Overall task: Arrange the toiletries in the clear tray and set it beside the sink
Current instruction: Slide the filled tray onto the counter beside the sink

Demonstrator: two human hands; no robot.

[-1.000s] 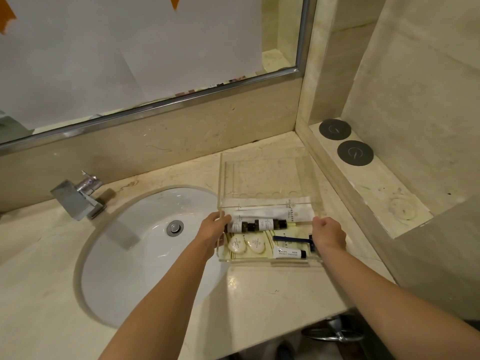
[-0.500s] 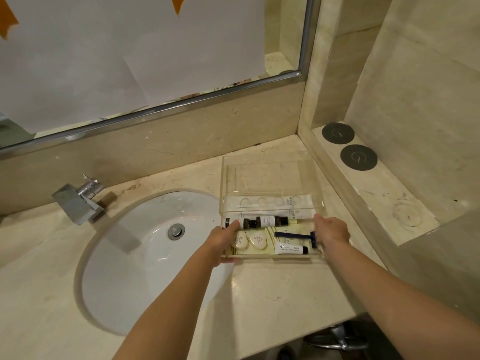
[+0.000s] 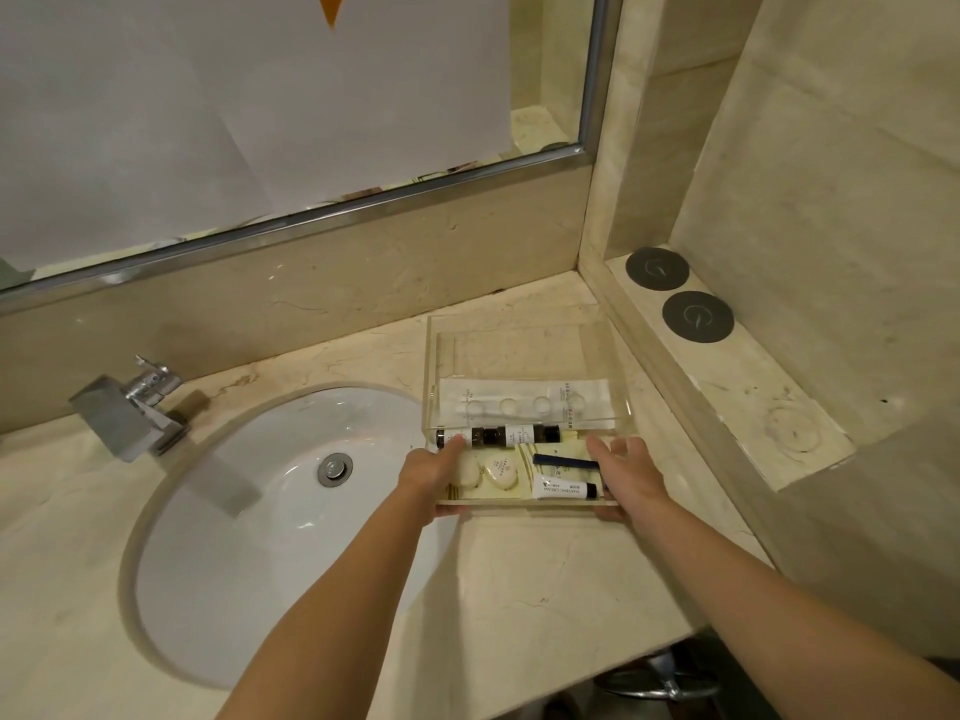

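The clear tray (image 3: pixel 524 324) sits on the marble counter just right of the sink (image 3: pixel 270 511). Inside lie white sachets (image 3: pixel 519 405), a row of dark small bottles (image 3: pixel 519 435), two oval soaps (image 3: pixel 488 472), a blue razor (image 3: pixel 563 461) and a shaving cream tube (image 3: pixel 563 490). My left hand (image 3: pixel 431 475) holds the tray's front left corner, its thumb lying over the rim by the bottles and its fingers hidden beneath. At the front right corner my right hand (image 3: pixel 626 472) rests against the tray, fingers spread and straight.
A chrome faucet (image 3: pixel 130 413) stands left of the basin. A raised ledge (image 3: pixel 727 402) with two dark round coasters (image 3: pixel 696 315) runs along the right wall. The mirror (image 3: pixel 260 122) covers the back wall. The counter's front edge (image 3: pixel 597 662) is close below the tray.
My left hand slid from the tray's left side to its front left corner. My right hand's fingers uncurled from the right edge. The tray stayed in about the same place.
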